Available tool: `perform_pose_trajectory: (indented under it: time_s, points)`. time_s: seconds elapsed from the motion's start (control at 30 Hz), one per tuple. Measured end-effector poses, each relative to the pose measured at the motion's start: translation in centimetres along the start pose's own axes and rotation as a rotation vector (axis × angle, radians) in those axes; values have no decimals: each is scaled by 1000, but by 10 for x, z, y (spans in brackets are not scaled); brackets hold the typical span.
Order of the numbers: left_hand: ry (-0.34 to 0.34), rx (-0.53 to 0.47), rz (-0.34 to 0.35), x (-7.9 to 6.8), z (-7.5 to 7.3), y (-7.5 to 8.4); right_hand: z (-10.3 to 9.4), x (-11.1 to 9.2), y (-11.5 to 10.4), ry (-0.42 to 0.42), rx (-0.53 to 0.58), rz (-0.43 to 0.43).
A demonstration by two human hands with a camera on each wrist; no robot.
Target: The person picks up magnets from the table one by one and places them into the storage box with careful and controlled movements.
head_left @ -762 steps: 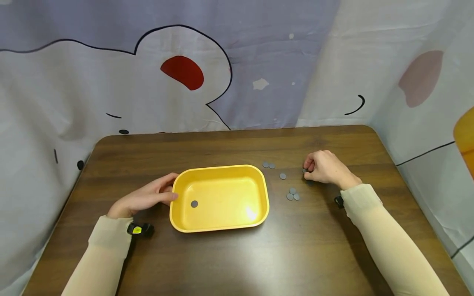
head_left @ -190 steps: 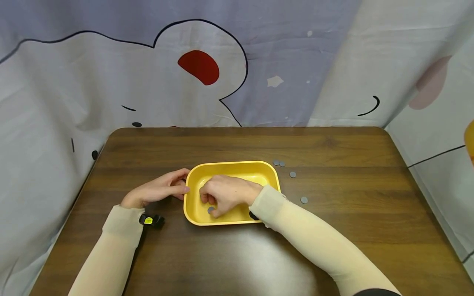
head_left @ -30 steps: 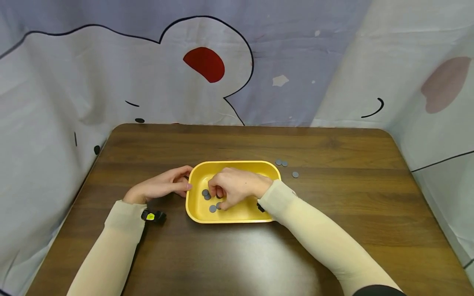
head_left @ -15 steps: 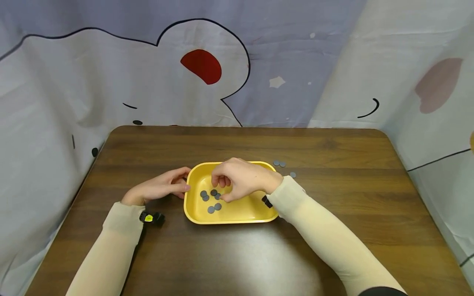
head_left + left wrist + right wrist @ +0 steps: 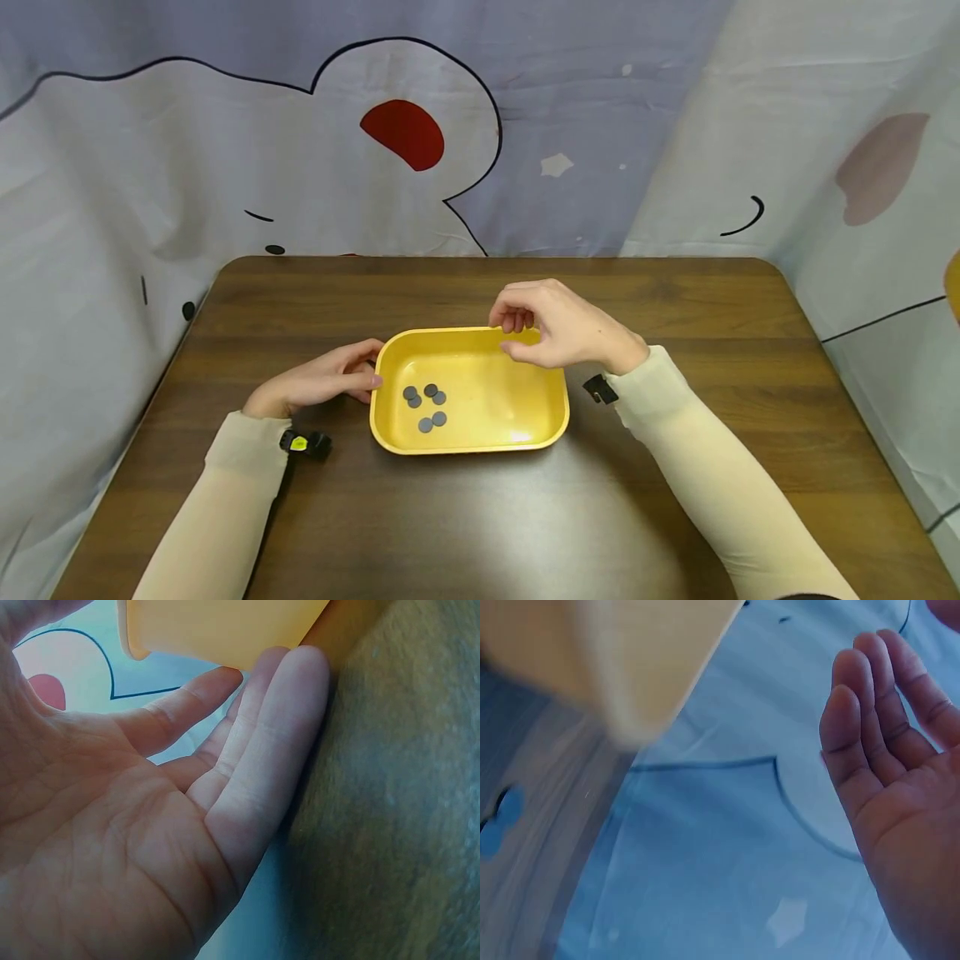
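A yellow rectangular tray [image 5: 517, 417] sits on the table in the head view. Its left end is held by my left hand [image 5: 318, 382], thumb at the rim and fingers along the outer wall; in the left wrist view fingertips [image 5: 300, 675] meet that wall. Inside, toward the left, lie several small grey discs [image 5: 439, 418], some overlapping. Over the tray's back right corner hovers my right hand [image 5: 570, 329], its fingers loosely bent. The right wrist view shows that hand's palm [image 5: 922, 825] with nothing in it.
Two more discs [image 5: 510, 806] lie on the table in the right wrist view; the right hand covers that spot in the head view. Dark wood tabletop [image 5: 450, 533] surrounds the tray. A printed curtain [image 5: 585, 100] hangs behind the table.
Over the last second my right hand has lifted from the discs in the tray and moved right and back. Since 25 seconds ago, several discs have gone from table to tray. Left hand stays put.
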State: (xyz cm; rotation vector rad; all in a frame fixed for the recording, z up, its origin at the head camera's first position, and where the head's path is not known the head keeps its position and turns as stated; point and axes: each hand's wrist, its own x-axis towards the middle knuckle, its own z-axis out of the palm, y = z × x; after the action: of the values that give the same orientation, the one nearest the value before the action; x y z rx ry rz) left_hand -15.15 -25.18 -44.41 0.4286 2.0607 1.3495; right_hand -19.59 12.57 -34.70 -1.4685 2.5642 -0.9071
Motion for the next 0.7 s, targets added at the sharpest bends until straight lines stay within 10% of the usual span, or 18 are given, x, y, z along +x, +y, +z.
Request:
perform_pose_trajectory:
  time_s: [0.7]
  points:
    - [0,-16,20,-9,-1,-1,9,-83,74,52,-185,419]
